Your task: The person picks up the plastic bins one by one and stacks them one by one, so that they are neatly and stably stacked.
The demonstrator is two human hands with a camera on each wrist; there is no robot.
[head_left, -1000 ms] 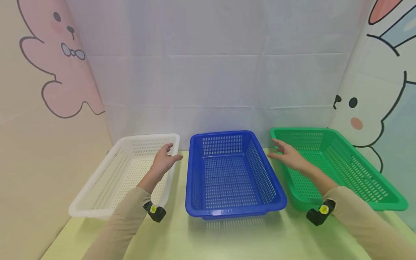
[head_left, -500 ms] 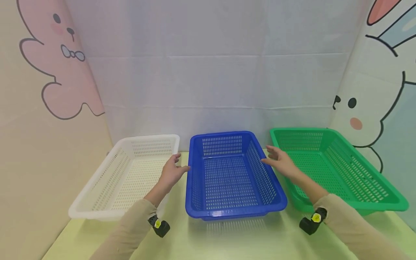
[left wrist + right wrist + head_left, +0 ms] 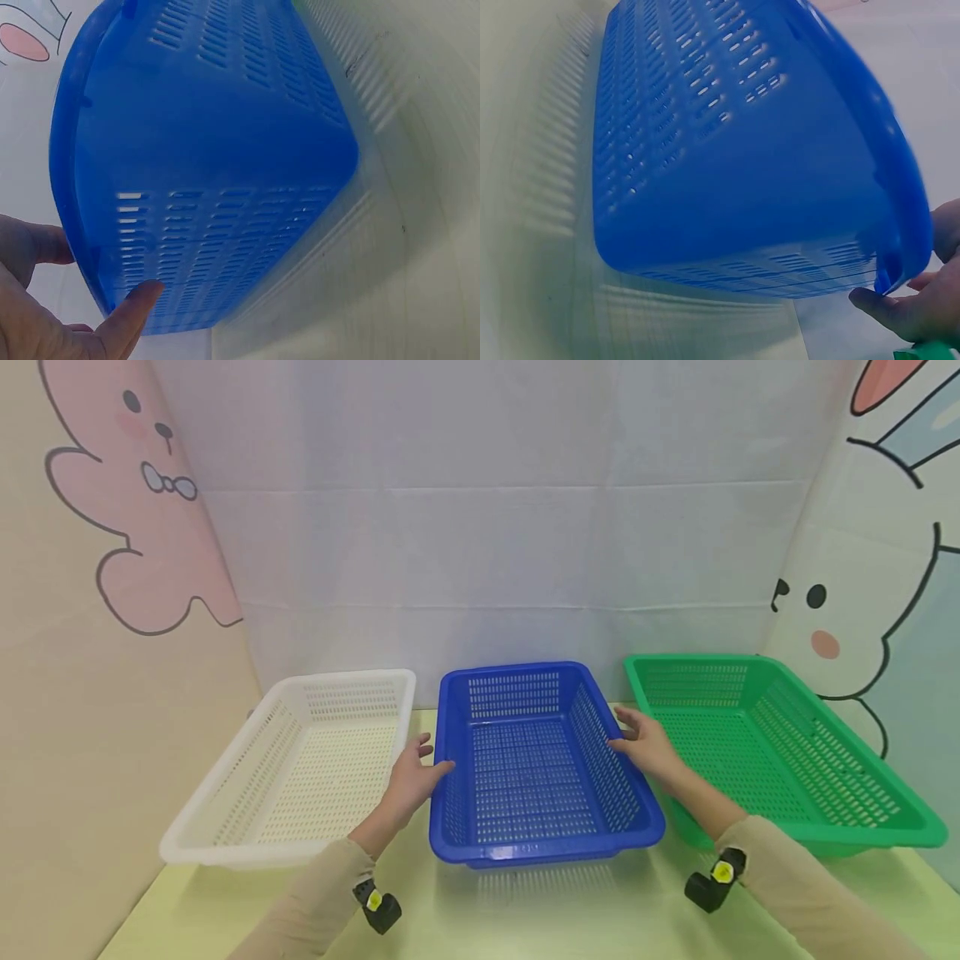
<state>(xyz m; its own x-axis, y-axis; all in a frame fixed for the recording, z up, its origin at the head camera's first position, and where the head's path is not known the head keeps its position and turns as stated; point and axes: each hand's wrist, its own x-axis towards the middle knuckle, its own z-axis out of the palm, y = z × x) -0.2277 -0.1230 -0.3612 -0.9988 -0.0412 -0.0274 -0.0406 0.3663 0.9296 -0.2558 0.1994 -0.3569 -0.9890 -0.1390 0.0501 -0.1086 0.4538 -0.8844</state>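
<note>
A blue plastic basket (image 3: 547, 846) with slotted walls stands on the table between two other baskets. At its left rim is my left hand (image 3: 411, 781), the thumb over the edge and the fingers along the outside. On the opposite side my right hand (image 3: 649, 750) holds the right rim in a similar way. In the left wrist view, the rim of the blue basket (image 3: 202, 120) passes between the thumb and a finger. The right wrist view has the blue basket (image 3: 780, 180) with a fingertip under its rim; other fingers are partly hidden.
Left of the blue basket stands a white basket (image 3: 176, 839), close to my left forearm. A green basket (image 3: 862, 835) stands to the right, partly behind my right forearm. The light-green table (image 3: 540, 918) ends at a white cloth backdrop (image 3: 495, 543).
Both hands have come inward and nearer, from beside the white and green baskets to the blue basket's side rims. The baskets have not visibly moved.
</note>
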